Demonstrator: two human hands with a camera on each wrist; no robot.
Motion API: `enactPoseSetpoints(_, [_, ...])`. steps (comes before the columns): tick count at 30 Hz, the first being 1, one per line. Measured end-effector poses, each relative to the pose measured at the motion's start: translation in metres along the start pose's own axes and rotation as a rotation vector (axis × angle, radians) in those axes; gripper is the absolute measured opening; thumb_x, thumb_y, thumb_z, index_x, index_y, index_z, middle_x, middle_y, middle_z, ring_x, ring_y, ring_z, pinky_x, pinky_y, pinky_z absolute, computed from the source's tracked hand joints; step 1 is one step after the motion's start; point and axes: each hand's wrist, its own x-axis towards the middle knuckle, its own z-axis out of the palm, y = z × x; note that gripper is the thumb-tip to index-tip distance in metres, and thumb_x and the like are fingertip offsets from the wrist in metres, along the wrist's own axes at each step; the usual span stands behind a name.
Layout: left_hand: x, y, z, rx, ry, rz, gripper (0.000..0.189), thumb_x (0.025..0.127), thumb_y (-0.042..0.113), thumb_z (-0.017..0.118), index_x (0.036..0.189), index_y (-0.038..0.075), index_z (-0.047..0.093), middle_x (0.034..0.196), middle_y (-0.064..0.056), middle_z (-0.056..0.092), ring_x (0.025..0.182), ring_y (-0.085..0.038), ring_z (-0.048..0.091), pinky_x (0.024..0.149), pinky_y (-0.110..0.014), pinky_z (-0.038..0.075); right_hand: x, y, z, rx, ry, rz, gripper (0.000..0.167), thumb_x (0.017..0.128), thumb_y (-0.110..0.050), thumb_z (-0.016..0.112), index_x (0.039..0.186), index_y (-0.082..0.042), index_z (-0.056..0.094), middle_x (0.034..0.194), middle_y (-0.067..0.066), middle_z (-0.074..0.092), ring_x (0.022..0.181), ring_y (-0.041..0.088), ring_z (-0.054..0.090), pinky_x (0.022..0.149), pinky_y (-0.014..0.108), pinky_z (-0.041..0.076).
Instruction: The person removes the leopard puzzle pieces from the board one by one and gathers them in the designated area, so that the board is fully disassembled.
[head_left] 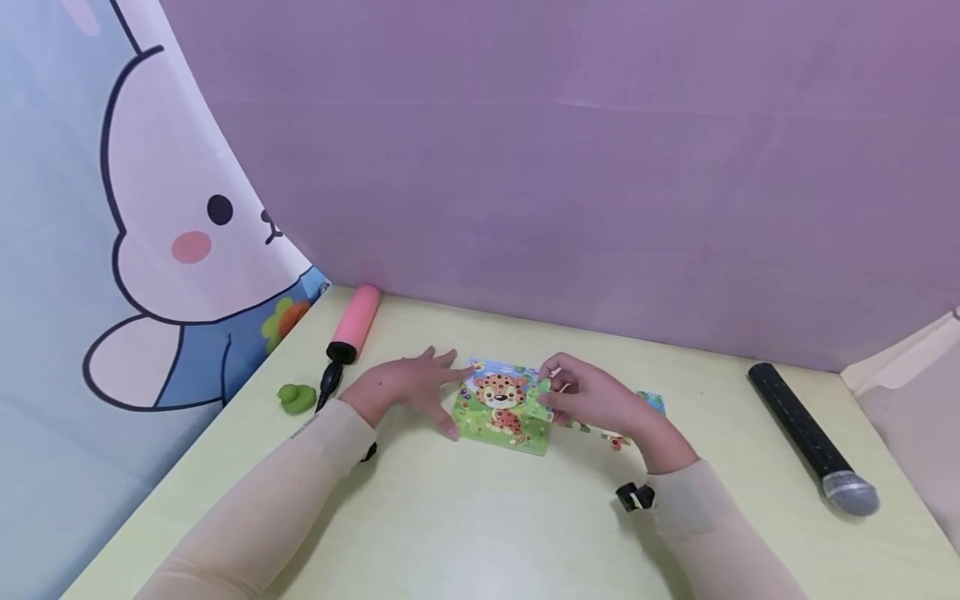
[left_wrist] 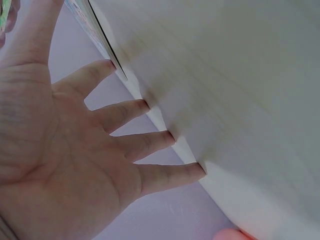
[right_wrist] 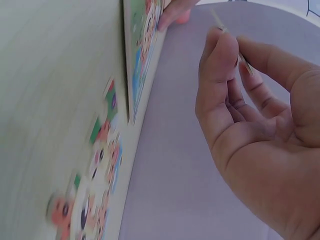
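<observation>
A square leopard jigsaw puzzle (head_left: 497,412) lies on the table, its picture facing up. My left hand (head_left: 411,388) is at its left side with fingers spread, and the fingertips (left_wrist: 142,104) rest on the table beside the board in the left wrist view. Over the puzzle's right side, my right hand (head_left: 592,398) pinches a small green puzzle piece (head_left: 542,408) between thumb and fingertips. In the right wrist view that piece (right_wrist: 245,61) appears edge-on, raised off the table. Loose puzzle pieces (right_wrist: 102,167) lie right of the board, partly hidden under my right hand in the head view.
At the left stand out a green rubber duck (head_left: 297,398) and a pink hand pump (head_left: 356,323) with a black end. A black microphone (head_left: 806,433) with a grey head lies at the right. A purple cloth wall (head_left: 562,192) borders the table's (head_left: 480,525) back edge.
</observation>
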Motion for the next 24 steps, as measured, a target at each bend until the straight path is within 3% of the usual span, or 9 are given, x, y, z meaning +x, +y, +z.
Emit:
enactPoseSetpoints(9, [0.003, -0.002, 0.001, 0.010, -0.008, -0.002, 0.120, 0.073, 0.073, 0.086, 0.170, 0.043, 0.022, 0.183, -0.008, 0.004, 0.169, -0.046, -0.001, 0.127, -0.080, 0.020, -0.020, 0.014, -0.016, -0.031, -0.067, 0.009, 0.022, 0.105, -0.015, 0.068, 0.122, -0.007, 0.056, 0.098, 0.020, 0.070, 0.087, 0.040, 0.074, 0.076, 0.048, 0.067])
enactPoseSetpoints(11, [0.004, -0.003, 0.002, 0.013, -0.002, 0.002, 0.120, 0.073, 0.074, 0.086, 0.170, 0.043, 0.022, 0.183, -0.008, 0.004, 0.169, -0.046, 0.000, 0.127, -0.081, 0.020, -0.024, 0.016, -0.019, -0.043, -0.090, 0.030, 0.021, 0.105, -0.015, 0.068, 0.121, -0.007, 0.056, 0.098, 0.019, 0.071, 0.087, 0.039, 0.074, 0.068, 0.045, 0.065])
enactPoseSetpoints(16, [0.005, -0.002, 0.002, 0.024, -0.002, 0.003, 0.120, 0.073, 0.076, 0.085, 0.170, 0.044, 0.021, 0.183, -0.008, 0.004, 0.169, -0.047, 0.000, 0.127, -0.081, 0.020, -0.031, 0.023, -0.023, -0.077, -0.138, 0.068, 0.020, 0.103, -0.017, 0.071, 0.116, -0.008, 0.058, 0.092, 0.018, 0.073, 0.079, 0.033, 0.072, 0.055, 0.036, 0.052])
enactPoseSetpoints(24, [0.004, -0.002, 0.001, 0.031, -0.006, 0.000, 0.120, 0.074, 0.074, 0.085, 0.170, 0.042, 0.021, 0.183, -0.009, 0.004, 0.168, -0.047, 0.001, 0.127, -0.080, 0.020, -0.036, 0.036, -0.020, -0.138, -0.180, 0.025, 0.020, 0.100, -0.016, 0.074, 0.114, -0.005, 0.064, 0.080, 0.007, 0.063, 0.069, 0.014, 0.055, 0.060, 0.024, 0.045])
